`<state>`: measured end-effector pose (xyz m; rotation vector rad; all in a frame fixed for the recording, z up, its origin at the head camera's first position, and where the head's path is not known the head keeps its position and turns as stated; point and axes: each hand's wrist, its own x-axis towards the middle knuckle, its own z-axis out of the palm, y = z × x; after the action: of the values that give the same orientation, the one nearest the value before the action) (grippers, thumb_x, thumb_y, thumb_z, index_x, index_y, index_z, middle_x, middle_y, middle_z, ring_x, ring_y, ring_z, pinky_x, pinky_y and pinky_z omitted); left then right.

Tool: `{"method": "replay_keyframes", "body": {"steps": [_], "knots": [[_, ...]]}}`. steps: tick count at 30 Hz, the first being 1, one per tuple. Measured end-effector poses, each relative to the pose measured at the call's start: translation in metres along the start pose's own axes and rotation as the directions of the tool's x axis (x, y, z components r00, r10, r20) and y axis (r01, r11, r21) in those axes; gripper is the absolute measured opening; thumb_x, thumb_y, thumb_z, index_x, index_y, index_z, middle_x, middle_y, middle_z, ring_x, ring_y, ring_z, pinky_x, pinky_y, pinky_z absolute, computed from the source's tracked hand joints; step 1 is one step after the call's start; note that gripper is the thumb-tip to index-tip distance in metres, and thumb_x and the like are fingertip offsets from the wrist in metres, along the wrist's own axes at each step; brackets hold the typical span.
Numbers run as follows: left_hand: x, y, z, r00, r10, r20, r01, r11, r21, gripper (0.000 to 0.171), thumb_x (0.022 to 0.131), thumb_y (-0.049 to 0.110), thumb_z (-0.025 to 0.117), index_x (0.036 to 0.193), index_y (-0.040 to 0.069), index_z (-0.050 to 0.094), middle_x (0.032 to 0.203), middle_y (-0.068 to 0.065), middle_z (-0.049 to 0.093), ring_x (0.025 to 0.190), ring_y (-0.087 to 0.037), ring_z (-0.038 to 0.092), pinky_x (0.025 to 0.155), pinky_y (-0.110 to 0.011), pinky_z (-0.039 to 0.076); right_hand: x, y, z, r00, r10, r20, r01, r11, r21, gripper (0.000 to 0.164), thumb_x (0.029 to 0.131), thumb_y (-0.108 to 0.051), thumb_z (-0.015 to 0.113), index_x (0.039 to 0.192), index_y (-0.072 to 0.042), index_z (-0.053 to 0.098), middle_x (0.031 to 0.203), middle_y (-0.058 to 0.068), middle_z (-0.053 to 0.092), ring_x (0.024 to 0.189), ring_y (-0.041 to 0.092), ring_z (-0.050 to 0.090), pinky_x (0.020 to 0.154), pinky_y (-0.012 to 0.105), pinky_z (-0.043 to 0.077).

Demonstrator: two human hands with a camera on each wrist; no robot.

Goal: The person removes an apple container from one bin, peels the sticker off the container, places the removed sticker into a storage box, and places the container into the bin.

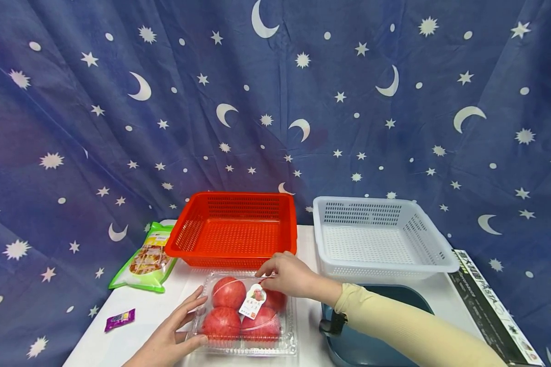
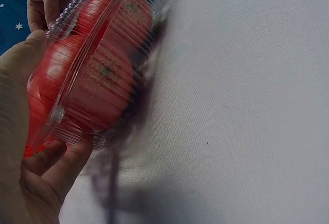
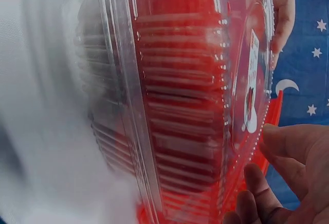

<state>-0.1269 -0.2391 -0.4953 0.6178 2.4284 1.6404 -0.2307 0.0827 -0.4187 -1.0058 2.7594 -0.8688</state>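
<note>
A clear plastic clamshell box (image 1: 290,326) of several large round red fruits (image 1: 222,323) lies on the table in front of me. A white tag with a fruit picture (image 1: 253,300) sits on its lid. My left hand (image 1: 167,336) rests along the box's left side, thumb over the front corner and fingers spread behind it; the left wrist view shows thumb and fingertips touching the plastic. My right hand (image 1: 288,275) is at the back of the lid, thumb and forefinger close together by the edge. I cannot tell whether they pinch it.
Behind the box stands a red basket (image 1: 243,262), with a white basket (image 1: 385,270) to its right. A dark blue bin (image 1: 372,351) is under my right forearm. At left lie a green food bag (image 1: 149,262) and a small purple packet (image 1: 120,320); at right, a black box (image 1: 491,311).
</note>
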Motion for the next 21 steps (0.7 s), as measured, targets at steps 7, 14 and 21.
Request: {"method": "replay_keyframes", "body": {"steps": [7,14,21], "knots": [[-0.0005,0.0029,0.0013,1.0,-0.017,-0.001,0.016,1.0,-0.01,0.069,0.095,0.012,0.074,0.154,0.006,0.039,0.167,-0.024,0.013,0.137,-0.018,0.046,0.093,-0.024,0.05,0.0027,-0.0036,0.0059,0.999,-0.035,-0.02,0.034,0.997,-0.071,0.009,0.086,-0.018,0.082,0.096,-0.019,0.083,0.088,-0.016,0.073,0.091,0.009,0.057,0.083,0.029,0.043],[-0.0004,0.0038,0.0013,1.0,-0.01,0.008,0.01,1.0,-0.027,0.07,0.095,0.011,0.073,0.155,0.004,0.037,0.167,-0.026,0.011,0.135,-0.056,0.036,0.093,-0.025,0.051,0.0024,-0.0065,0.0074,0.999,-0.038,-0.029,0.034,0.993,-0.111,0.003,0.084,-0.02,0.083,0.085,-0.022,0.081,0.077,-0.021,0.063,0.081,0.005,0.052,0.077,0.026,0.041],[0.0001,0.004,0.0003,1.0,-0.019,0.012,0.019,0.999,-0.026,0.072,0.095,0.012,0.074,0.155,0.003,0.036,0.168,-0.024,0.011,0.135,-0.058,0.035,0.092,-0.024,0.05,0.0028,-0.0074,0.0085,0.999,-0.021,-0.033,0.017,0.993,-0.121,0.008,0.084,-0.02,0.083,0.08,-0.024,0.077,0.07,-0.021,0.058,0.077,0.005,0.048,0.074,0.026,0.04]]}}
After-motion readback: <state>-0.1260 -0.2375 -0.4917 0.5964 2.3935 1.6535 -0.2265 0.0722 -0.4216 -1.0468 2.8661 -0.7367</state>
